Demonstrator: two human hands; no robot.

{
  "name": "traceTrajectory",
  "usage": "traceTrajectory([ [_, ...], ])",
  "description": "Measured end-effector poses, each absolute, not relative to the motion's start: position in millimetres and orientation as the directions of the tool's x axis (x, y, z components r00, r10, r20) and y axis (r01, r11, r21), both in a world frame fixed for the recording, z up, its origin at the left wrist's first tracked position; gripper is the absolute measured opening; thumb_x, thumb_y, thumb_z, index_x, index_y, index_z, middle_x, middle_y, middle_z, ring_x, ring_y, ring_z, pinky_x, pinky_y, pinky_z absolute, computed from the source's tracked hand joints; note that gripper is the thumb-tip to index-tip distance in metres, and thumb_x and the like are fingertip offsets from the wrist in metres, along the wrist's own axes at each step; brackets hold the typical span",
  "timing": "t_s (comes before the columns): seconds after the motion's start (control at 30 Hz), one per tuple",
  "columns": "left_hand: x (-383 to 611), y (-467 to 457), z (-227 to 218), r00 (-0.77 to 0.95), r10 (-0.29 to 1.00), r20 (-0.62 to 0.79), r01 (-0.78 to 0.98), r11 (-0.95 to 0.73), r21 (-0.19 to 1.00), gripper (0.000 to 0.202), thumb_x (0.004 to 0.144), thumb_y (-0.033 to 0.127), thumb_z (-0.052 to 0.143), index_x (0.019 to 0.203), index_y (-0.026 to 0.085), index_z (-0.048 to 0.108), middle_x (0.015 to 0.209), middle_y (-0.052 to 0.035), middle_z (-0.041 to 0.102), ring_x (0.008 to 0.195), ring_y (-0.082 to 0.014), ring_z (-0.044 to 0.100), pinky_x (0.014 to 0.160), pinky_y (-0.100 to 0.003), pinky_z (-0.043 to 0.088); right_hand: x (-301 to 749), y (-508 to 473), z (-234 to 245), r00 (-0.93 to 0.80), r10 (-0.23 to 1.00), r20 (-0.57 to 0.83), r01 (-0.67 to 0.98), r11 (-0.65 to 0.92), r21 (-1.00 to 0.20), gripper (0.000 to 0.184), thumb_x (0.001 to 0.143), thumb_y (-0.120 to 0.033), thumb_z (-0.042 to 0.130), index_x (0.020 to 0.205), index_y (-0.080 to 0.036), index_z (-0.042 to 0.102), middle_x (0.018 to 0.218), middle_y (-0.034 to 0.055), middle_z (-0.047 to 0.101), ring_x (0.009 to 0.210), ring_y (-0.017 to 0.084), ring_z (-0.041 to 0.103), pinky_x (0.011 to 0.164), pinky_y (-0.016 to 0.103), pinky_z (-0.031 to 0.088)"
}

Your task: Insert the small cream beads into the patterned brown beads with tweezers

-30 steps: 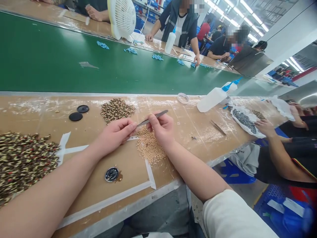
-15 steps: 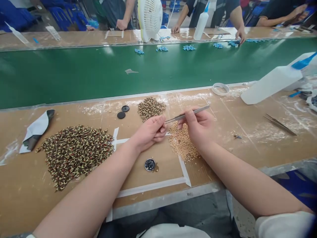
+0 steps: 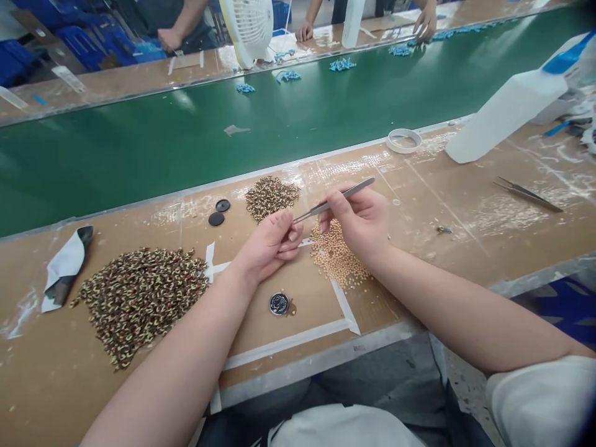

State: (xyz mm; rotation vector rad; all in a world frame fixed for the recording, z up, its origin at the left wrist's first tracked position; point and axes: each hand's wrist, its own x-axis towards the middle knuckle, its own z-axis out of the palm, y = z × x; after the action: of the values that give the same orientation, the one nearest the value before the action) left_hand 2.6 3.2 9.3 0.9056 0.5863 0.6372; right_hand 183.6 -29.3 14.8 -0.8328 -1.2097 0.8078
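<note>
Pinched in my right hand (image 3: 357,218) is a pair of metal tweezers (image 3: 347,194), their tips pointing left to the fingertips of my left hand (image 3: 272,241). The left thumb and forefinger are pressed together at those tips; whatever lies between them is too small to make out. Under my right hand spreads a pile of small tan beads (image 3: 339,257). Behind my left hand lies a small heap of dark and cream pieces (image 3: 271,195). A larger pile of similar pieces (image 3: 144,298) with red specks is at the left. A small round tin of dark paste (image 3: 279,303) sits nearer me.
White tape strips (image 3: 288,351) mark the table. Two black caps (image 3: 216,218) lie behind my left hand. At right are a white bottle (image 3: 507,115), a tape ring (image 3: 404,141) and spare tweezers (image 3: 528,194). Beyond runs a green belt (image 3: 139,155) with blue heaps and a co-worker's hand (image 3: 425,25).
The view has shifted and tilted, so most things sit differently in the picture. My hands keep the same hold, tweezer tips at the left fingertips. A co-worker's hand has moved over the blue pieces.
</note>
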Motion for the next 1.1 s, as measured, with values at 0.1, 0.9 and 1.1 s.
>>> traceTrajectory([
  [0.1, 2.5, 3.4, 9.4, 0.668, 0.719, -0.193, -0.258, 0.467, 0.846, 0.059, 0.080, 0.065, 0.076, 0.075, 0.016, 0.044, 0.066, 0.0070, 0.039, 0.047, 0.0005, 0.022, 0.040, -0.013, 0.014, 183.8, -29.2, 14.7, 0.165, 0.878, 0.449, -0.074, 0.465, -0.882, 0.031, 0.096, -0.051, 0.068, 0.087, -0.022, 0.071, 0.064, -0.0029, 0.068, 0.050, 0.010, 0.065, 0.048, 0.024, 0.054],
  [0.9, 2.4, 4.1, 5.6, 0.671, 0.706, -0.227, -0.271, 0.519, 0.811, 0.048, 0.088, 0.059, 0.072, 0.079, 0.016, 0.054, 0.066, 0.0055, 0.045, 0.045, 0.0001, 0.024, 0.039, -0.013, 0.015, 184.1, -23.0, 9.6, 0.202, 0.908, 0.366, -0.160, 0.400, -0.902, 0.033, 0.096, -0.053, 0.069, 0.088, -0.021, 0.069, 0.065, -0.0032, 0.066, 0.051, 0.009, 0.062, 0.049, 0.024, 0.052],
  [1.1, 2.1, 4.1, 4.2, 0.673, 0.707, -0.219, -0.284, 0.520, 0.805, 0.047, 0.090, 0.058, 0.070, 0.080, 0.015, 0.055, 0.067, 0.0051, 0.047, 0.045, 0.0007, 0.025, 0.039, -0.012, 0.015, 184.3, -23.2, 11.0, 0.198, 0.908, 0.369, -0.176, 0.404, -0.898, 0.032, 0.096, -0.052, 0.069, 0.087, -0.021, 0.070, 0.063, -0.0034, 0.065, 0.050, 0.009, 0.061, 0.048, 0.024, 0.051],
])
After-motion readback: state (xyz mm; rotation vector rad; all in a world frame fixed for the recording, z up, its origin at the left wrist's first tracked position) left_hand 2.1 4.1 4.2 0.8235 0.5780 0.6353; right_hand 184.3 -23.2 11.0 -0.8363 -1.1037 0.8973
